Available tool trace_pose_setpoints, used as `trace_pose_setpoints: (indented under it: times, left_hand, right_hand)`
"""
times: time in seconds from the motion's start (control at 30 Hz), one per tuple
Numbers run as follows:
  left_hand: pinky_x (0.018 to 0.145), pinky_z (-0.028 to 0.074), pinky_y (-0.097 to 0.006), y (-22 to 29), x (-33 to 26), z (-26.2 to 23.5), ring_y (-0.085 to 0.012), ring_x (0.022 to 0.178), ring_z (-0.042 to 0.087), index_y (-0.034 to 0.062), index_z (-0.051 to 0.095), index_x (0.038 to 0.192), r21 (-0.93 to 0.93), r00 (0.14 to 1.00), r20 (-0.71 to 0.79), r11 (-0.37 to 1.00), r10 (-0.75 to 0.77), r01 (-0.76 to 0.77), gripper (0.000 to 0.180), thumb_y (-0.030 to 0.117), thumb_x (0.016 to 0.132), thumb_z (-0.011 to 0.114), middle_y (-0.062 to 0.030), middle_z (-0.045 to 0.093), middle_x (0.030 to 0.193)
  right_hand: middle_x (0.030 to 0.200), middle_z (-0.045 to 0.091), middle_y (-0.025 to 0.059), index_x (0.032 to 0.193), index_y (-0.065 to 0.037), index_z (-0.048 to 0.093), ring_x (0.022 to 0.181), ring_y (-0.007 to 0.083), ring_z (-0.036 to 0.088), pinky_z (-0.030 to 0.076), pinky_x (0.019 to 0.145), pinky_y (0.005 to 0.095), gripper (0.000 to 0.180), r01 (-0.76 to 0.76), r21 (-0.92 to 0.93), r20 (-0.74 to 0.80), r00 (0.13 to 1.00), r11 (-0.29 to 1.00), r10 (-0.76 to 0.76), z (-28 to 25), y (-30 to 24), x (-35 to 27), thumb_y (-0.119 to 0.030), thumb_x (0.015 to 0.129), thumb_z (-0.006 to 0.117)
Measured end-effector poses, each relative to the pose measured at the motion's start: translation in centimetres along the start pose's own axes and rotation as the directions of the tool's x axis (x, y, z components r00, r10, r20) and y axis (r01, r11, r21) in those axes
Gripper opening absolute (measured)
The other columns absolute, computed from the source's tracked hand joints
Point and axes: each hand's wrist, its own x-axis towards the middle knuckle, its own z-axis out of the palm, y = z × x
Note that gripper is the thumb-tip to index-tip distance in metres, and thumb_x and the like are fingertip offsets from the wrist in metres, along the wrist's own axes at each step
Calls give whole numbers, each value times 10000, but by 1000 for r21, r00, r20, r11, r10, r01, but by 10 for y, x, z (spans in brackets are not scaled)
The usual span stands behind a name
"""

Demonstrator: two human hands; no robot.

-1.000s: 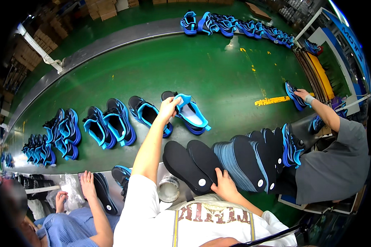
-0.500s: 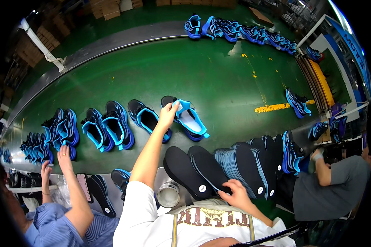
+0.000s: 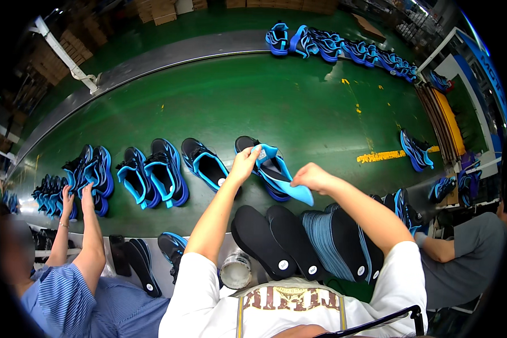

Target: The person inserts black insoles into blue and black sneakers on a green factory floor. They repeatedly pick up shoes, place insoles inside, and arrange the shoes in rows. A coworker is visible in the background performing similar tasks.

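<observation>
My left hand [image 3: 245, 164] pinches the light-blue tongue of a black-and-blue sports shoe [image 3: 245, 144] and keeps its opening pulled wide. From the heel side, my right hand [image 3: 314, 178] grips the rear end of an insole [image 3: 301, 194], whose blue underside faces up at that end. The insole's front part lies inside the shoe, so its tip is hidden. Closer to my body, black insoles [image 3: 259, 242] lie beside a fanned pile of blue-edged insoles [image 3: 328, 236].
More shoes [image 3: 166, 172] stand left on the green table [image 3: 225, 101]. A jar [image 3: 236, 271] sits by my left forearm. At left, a co-worker's hands [image 3: 88, 194] touch shoes; another person [image 3: 462, 265] is at right. A shoe row [image 3: 343, 48] lines the far side.
My right hand has moved from the insole piles up to the shoe, carrying an insole into its opening. My left hand stays on the tongue.
</observation>
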Motion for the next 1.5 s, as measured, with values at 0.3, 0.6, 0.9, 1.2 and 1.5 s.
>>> trace_pose_setpoints:
  times: [0.3, 0.6, 0.9, 1.2, 1.5]
  left_hand:
    - [404, 210, -177, -2, -3, -4, -11, 461, 302, 59, 560, 857, -83, 997, 60, 996, 46, -41, 353, 399, 819, 469, 73, 402, 554]
    - [427, 238, -190, -1, -6, -3, -19, 504, 316, 60, 554, 813, -29, 997, 14, 997, 73, -72, 356, 407, 813, 475, 69, 401, 584]
    - [498, 308, -201, -8, -5, -2, -39, 582, 375, 31, 535, 828, 8, 999, 9, 999, 50, -50, 368, 390, 825, 459, 38, 433, 615]
    - [580, 343, -225, -4, -8, -7, -66, 651, 377, 1, 519, 823, 66, 995, 27, 993, 97, -99, 385, 374, 846, 427, 15, 441, 669]
    - [718, 381, -233, 7, -9, -8, -94, 781, 470, -32, 515, 952, -15, 994, 104, 999, -27, 28, 395, 340, 844, 436, -47, 550, 808]
  right_hand:
    - [945, 458, 221, 783, 40, 567, 847, 326, 501, 427, 751, 360, 266, 311, -799, 12, 864, 514, -504, 51, 4, 32, -203, 676, 547]
    - [893, 552, 212, 819, 41, 596, 856, 317, 542, 449, 747, 364, 241, 278, -825, 169, 952, 493, -254, 37, -5, 47, -137, 666, 539]
    - [897, 510, 169, 771, -8, 596, 859, 278, 517, 446, 725, 345, 185, 333, -903, 179, 867, 273, -465, 62, 13, 81, -115, 729, 451]
    - [1130, 436, 161, 993, -8, 564, 1037, 258, 426, 381, 837, 329, 300, 312, -950, 313, 950, 26, 5, 65, -8, 88, -148, 766, 428]
    - [1113, 468, 85, 1084, -82, 489, 1034, 220, 433, 384, 809, 322, 331, 495, -839, 495, 867, -224, 63, 60, 5, 98, -237, 795, 440]
